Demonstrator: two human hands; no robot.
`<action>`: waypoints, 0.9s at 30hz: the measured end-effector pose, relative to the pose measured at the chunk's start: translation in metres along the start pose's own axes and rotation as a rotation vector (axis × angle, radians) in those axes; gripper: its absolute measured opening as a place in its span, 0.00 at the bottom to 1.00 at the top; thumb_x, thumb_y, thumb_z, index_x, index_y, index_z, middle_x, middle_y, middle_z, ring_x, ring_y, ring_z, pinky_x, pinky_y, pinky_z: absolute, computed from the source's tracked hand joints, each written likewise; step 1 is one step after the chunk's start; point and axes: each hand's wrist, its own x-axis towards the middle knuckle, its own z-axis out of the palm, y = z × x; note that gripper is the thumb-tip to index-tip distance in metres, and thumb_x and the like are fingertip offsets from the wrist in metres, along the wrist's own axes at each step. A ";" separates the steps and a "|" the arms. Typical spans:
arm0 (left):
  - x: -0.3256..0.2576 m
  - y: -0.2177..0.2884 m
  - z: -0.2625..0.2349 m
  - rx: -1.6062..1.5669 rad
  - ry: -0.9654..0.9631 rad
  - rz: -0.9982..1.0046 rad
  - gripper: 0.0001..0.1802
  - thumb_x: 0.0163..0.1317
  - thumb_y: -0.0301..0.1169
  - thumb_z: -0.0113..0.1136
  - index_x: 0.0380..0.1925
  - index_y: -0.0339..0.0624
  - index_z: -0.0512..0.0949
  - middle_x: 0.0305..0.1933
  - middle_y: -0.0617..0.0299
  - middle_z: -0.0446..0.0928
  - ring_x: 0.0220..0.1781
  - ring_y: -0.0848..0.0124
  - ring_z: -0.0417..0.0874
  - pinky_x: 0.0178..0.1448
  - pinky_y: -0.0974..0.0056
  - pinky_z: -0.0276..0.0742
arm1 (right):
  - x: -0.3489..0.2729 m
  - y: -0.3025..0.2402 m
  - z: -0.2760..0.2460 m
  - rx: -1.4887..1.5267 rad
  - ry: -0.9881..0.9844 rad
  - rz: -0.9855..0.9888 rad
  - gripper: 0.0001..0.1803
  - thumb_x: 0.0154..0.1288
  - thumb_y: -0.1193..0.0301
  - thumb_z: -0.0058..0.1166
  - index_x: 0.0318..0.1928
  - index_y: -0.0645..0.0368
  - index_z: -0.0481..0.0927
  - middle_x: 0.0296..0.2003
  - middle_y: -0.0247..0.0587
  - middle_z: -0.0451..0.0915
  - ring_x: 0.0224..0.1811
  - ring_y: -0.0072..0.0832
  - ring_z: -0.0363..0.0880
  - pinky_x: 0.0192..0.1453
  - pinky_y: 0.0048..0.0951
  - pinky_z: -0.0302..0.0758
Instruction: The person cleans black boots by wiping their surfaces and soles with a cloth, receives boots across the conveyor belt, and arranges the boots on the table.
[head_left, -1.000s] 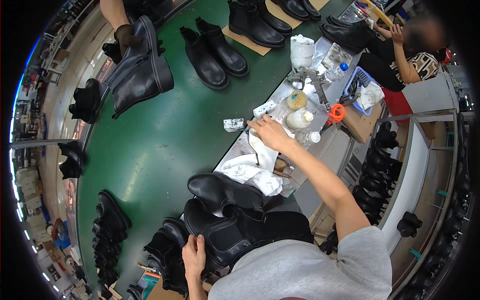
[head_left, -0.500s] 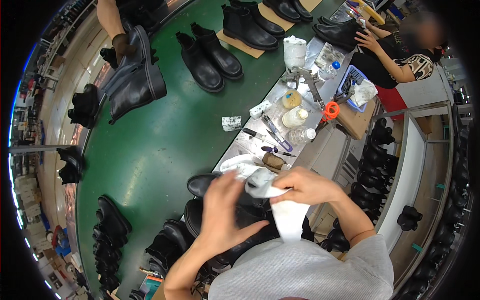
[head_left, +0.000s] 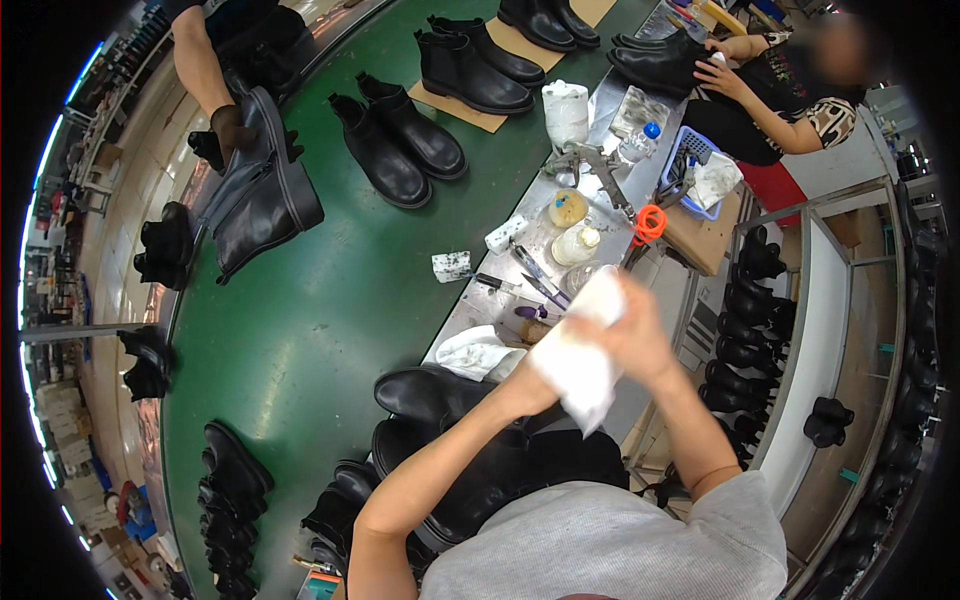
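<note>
My both hands centre-right of frame: right hand [head_left: 640, 340] & left hand [head_left: 530, 385] each clenched on white cloth [head_left: 580, 365], above black boots [head_left: 450, 400], beside grey surface [head_left: 520, 250].

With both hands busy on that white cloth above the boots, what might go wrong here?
1. The white cloth is bunched between the left hand and right hand; a loose end may slip out and fall onto the black boot below.
2. The bottles and small tools crowd the metal bench close by; a swinging elbow might knock them over.
</note>
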 end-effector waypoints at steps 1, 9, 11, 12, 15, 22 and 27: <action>0.008 0.029 0.001 0.188 -0.100 -0.110 0.18 0.61 0.35 0.57 0.47 0.36 0.72 0.42 0.58 0.78 0.44 0.70 0.79 0.46 0.65 0.75 | 0.017 0.016 -0.033 -0.250 0.119 -0.230 0.12 0.53 0.81 0.55 0.40 0.64 0.73 0.27 0.34 0.75 0.30 0.20 0.76 0.34 0.27 0.76; -0.018 0.076 -0.070 0.340 0.289 -0.223 0.10 0.64 0.27 0.53 0.41 0.31 0.75 0.35 0.57 0.79 0.40 0.74 0.80 0.46 0.69 0.75 | 0.108 0.068 -0.083 -0.886 -0.076 -0.579 0.17 0.48 0.71 0.64 0.32 0.65 0.70 0.28 0.52 0.73 0.32 0.49 0.74 0.34 0.39 0.70; -0.027 0.080 -0.085 0.267 0.393 -0.226 0.11 0.65 0.27 0.52 0.42 0.30 0.73 0.35 0.58 0.78 0.38 0.75 0.79 0.45 0.71 0.75 | 0.116 0.079 -0.084 -0.867 -0.065 -0.574 0.18 0.47 0.70 0.65 0.34 0.65 0.70 0.29 0.51 0.74 0.32 0.50 0.73 0.34 0.39 0.71; -0.032 0.082 -0.090 0.247 0.444 -0.236 0.11 0.65 0.28 0.52 0.42 0.29 0.73 0.34 0.59 0.78 0.37 0.75 0.79 0.45 0.71 0.75 | 0.120 0.081 -0.083 -0.853 -0.059 -0.575 0.19 0.47 0.70 0.65 0.36 0.65 0.71 0.30 0.51 0.74 0.31 0.51 0.73 0.34 0.40 0.71; -0.046 0.087 -0.106 0.203 0.602 -0.270 0.10 0.64 0.27 0.53 0.42 0.31 0.74 0.34 0.59 0.78 0.37 0.75 0.79 0.45 0.71 0.74 | 0.111 0.070 -0.090 -0.403 0.200 -0.526 0.14 0.52 0.72 0.64 0.35 0.62 0.74 0.28 0.37 0.78 0.29 0.26 0.77 0.34 0.27 0.74; -0.062 0.100 -0.157 0.071 1.001 -0.131 0.27 0.58 0.35 0.62 0.55 0.36 0.64 0.46 0.56 0.74 0.48 0.68 0.76 0.49 0.61 0.74 | 0.132 0.162 -0.137 1.137 -0.170 0.287 0.17 0.66 0.57 0.46 0.42 0.57 0.76 0.28 0.29 0.75 0.19 0.14 0.67 0.21 0.16 0.67; -0.039 0.090 -0.187 -0.152 1.025 0.016 0.41 0.53 0.39 0.67 0.61 0.37 0.55 0.59 0.49 0.63 0.58 0.61 0.68 0.57 0.54 0.71 | 0.132 0.153 -0.137 0.624 0.137 0.401 0.17 0.65 0.58 0.50 0.41 0.60 0.76 0.26 0.31 0.76 0.21 0.18 0.69 0.22 0.18 0.67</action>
